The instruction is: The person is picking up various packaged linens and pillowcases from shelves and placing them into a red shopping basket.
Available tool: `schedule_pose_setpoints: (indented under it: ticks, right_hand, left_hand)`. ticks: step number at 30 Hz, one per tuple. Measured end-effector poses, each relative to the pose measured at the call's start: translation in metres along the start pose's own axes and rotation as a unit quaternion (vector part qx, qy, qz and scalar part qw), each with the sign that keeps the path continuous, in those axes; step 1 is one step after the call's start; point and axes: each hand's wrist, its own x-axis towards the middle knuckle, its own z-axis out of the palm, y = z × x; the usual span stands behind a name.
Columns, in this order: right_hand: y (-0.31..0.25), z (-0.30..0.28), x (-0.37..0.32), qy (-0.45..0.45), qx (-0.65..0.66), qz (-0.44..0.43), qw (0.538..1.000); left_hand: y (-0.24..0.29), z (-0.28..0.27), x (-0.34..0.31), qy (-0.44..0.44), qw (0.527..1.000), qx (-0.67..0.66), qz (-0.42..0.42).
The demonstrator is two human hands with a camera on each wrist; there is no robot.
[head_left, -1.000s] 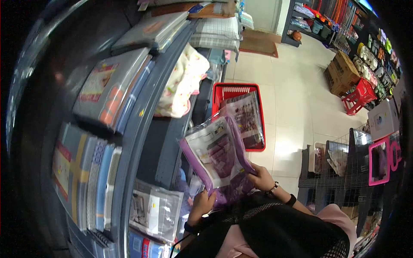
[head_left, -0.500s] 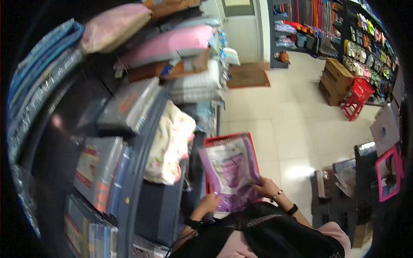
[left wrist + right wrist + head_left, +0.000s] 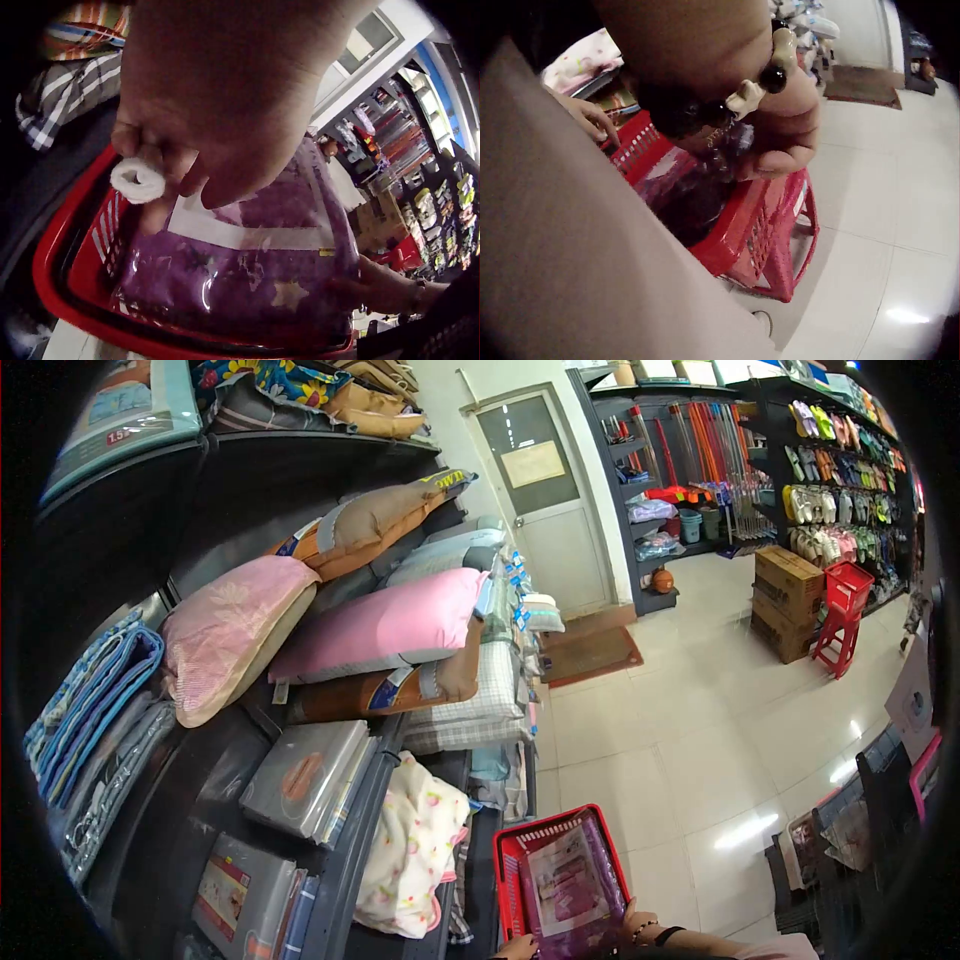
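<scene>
A purple bedding pack in clear plastic, with a printed picture sheet on its front, lies in a red shopping basket at the lower middle of the head view. My left hand, one finger wrapped in a white bandage, is over the pack's near left part with its fingers loose; the right wrist view shows this hand near the basket rim. Curled fingers of my right hand pinch clear plastic at the pack's right edge. Beaded bracelet and black band circle the right wrist.
Under the basket stands a red stool. Left are dark shelves with pillows, packed bedding and a floral white blanket. Cardboard boxes and another red stool stand ahead right on the tiled floor.
The purple pack has moved down and away from my body into the basket, both hands going with it. My head view has tilted up, showing more shelf, door and floor.
</scene>
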Motion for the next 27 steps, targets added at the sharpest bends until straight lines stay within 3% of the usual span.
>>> schedule_pose_setpoints:
  ticks: [2, 4, 6, 8, 10, 14, 15, 18, 19, 21, 22, 24, 26, 27]
  right_hand:
    - [-0.008, -0.006, 0.013, -0.071, -0.071, 0.056, 0.993]
    - [-0.007, 0.000, 0.020, -0.081, -0.104, 0.038, 0.991]
    - [-0.007, 0.006, 0.024, -0.084, -0.136, 0.023, 0.987]
    - [-0.007, 0.012, 0.029, -0.086, -0.186, 0.005, 0.979]
    - [-0.004, 0.022, 0.030, -0.086, -0.246, -0.019, 0.965]
    - [0.011, 0.058, 0.051, -0.099, -0.431, -0.076, 0.894]
    - [-0.001, 0.018, 0.000, 0.002, -0.492, -0.238, 0.837]
    - [0.008, 0.052, 0.017, 0.028, -0.557, -0.172, 0.812]
    - [0.024, 0.042, 0.025, -0.077, -0.547, -0.254, 0.794]
    - [0.013, 0.045, 0.001, -0.017, -0.515, -0.214, 0.830]
    - [0.010, 0.031, -0.021, 0.019, -0.525, -0.266, 0.808]
    - [0.033, 0.056, 0.004, 0.027, -0.540, -0.242, 0.806]
    - [0.040, 0.065, 0.016, -0.019, -0.648, -0.244, 0.721]
    - [0.045, 0.068, 0.016, -0.020, -0.661, -0.247, 0.708]
  left_hand:
    - [-0.005, 0.010, 0.004, -0.050, 0.984, -0.144, -0.093]
    - [0.003, 0.013, -0.013, -0.039, 0.976, -0.192, -0.095]
    - [0.001, 0.017, -0.031, -0.034, 0.936, -0.326, -0.125]
    - [-0.013, 0.034, -0.053, -0.027, 0.935, -0.336, -0.107]
    - [-0.014, 0.056, -0.091, 0.001, 0.845, -0.521, -0.123]
    - [-0.014, 0.091, -0.151, 0.040, 0.819, -0.541, -0.187]
    - [-0.014, 0.099, -0.167, 0.051, 0.812, -0.545, -0.202]
    - [-0.012, 0.134, -0.218, 0.094, 0.790, -0.557, -0.239]
    - [-0.011, 0.148, -0.235, 0.107, 0.781, -0.563, -0.249]
    - [-0.009, 0.182, -0.280, 0.143, 0.760, -0.572, -0.274]
    - [-0.002, 0.205, -0.302, 0.161, 0.746, -0.578, -0.289]
    - [0.008, 0.246, -0.346, 0.206, 0.711, -0.600, -0.305]
    - [0.021, 0.302, -0.386, 0.282, 0.635, -0.661, -0.285]
    - [0.025, 0.330, -0.403, 0.310, 0.584, -0.701, -0.268]
